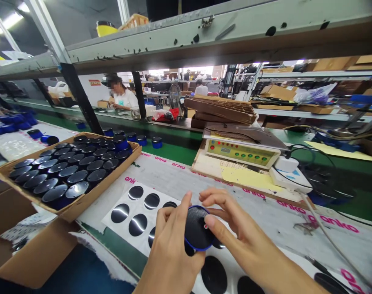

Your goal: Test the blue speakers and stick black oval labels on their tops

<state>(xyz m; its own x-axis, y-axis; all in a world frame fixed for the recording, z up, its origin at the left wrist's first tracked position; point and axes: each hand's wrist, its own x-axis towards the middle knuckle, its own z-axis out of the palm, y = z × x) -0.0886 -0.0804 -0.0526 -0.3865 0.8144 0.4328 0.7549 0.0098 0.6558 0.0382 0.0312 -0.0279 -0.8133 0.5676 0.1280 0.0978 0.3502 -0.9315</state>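
My left hand (172, 249) is wrapped round a small round speaker (198, 230) with a black mesh face and a blue rim, tilted towards me. From the other side my right hand (235, 230) has its thumb on the mesh near a small red-and-white mark, its fingers curled round the far edge. Under both hands lies a white sheet with round glossy black stickers (138, 225) in rows. More black discs (214, 274) show below my hands. The speaker's back is hidden.
To the left, a cardboard tray (106, 175) holds many black-topped blue cylinders. Several similar cylinders (157, 142) stand behind it. A control box with lit buttons (242, 153) and a white power strip (291, 175) sit back right. A cable (323, 239) crosses the right. An overhead shelf spans above; a person (126, 98) sits beyond.
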